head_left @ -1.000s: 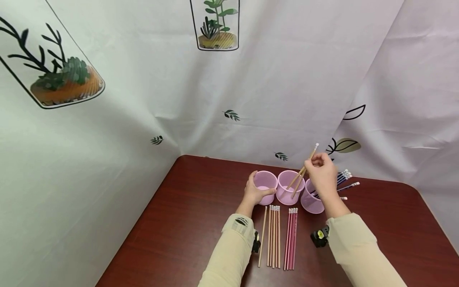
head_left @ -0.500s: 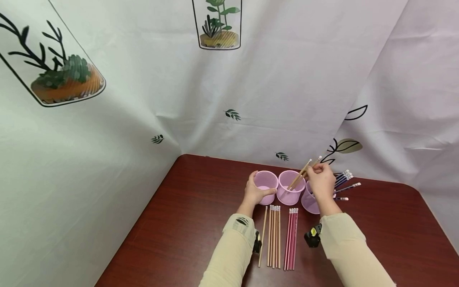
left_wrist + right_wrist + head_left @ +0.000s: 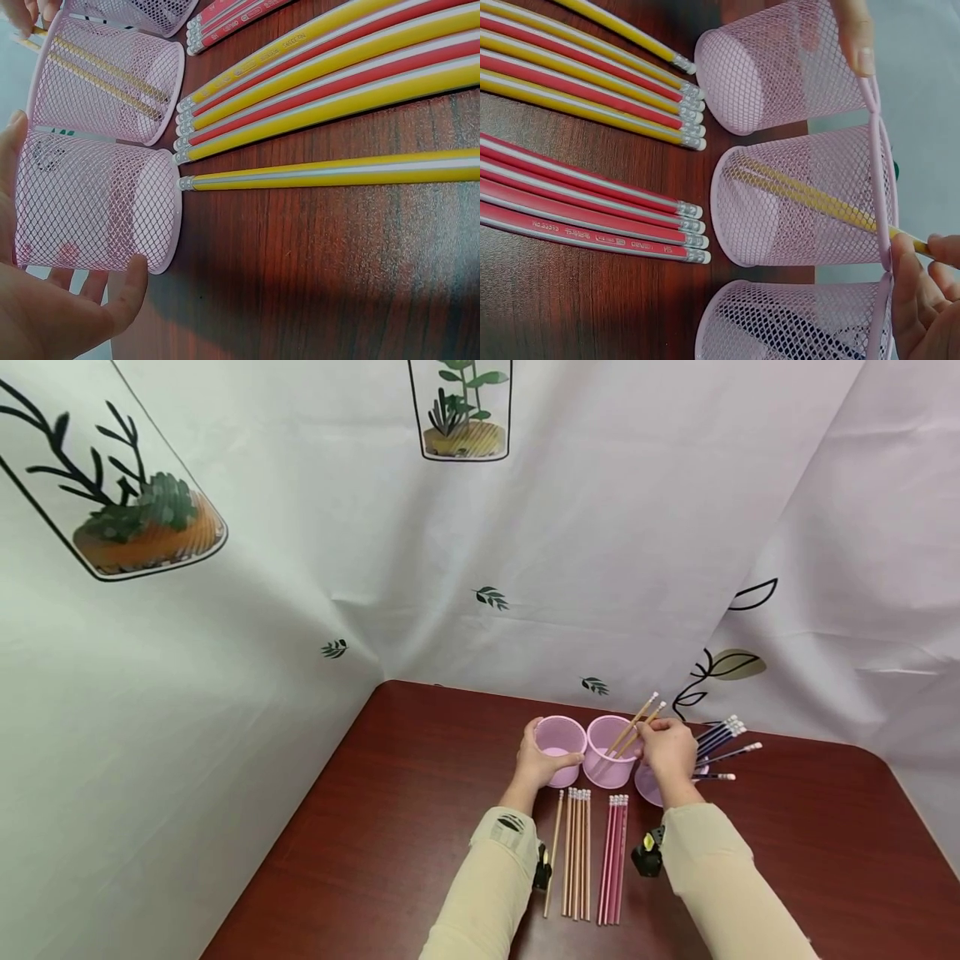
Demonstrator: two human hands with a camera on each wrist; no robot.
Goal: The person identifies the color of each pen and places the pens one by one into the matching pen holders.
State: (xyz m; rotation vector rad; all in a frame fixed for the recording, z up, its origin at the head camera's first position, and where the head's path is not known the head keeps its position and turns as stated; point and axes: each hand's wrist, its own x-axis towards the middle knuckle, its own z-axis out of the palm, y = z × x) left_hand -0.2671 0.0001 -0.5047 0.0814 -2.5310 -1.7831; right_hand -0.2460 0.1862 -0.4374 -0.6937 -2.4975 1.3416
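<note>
My left hand (image 3: pixel 536 764) holds the leftmost pink mesh pencil cup (image 3: pixel 90 202), thumb on its near side and fingers round the far side. No pencils show inside that cup. At the middle mesh cup (image 3: pixel 802 202), my right hand (image 3: pixel 670 752) pinches a yellow pencil (image 3: pixel 911 241) near the rim, between thumb and fingers. Its lower end is inside the cup. A second yellow pencil (image 3: pixel 633 722) leans beside it in the same cup. The right mesh cup (image 3: pixel 648 785), partly hidden behind my right hand, contains several dark blue pencils (image 3: pixel 720 737).
On the brown table (image 3: pixel 390 827) a single yellow pencil (image 3: pixel 553 856) lies left of a row of several yellow and red striped pencils (image 3: pixel 577 856). Several pink-red pencils (image 3: pixel 612 860) lie right of them. A patterned curtain (image 3: pixel 450 543) hangs behind.
My right hand has moved down and slightly left, lowering the pencil it pinches into the middle cup. The left hand keeps its hold on the left cup.
</note>
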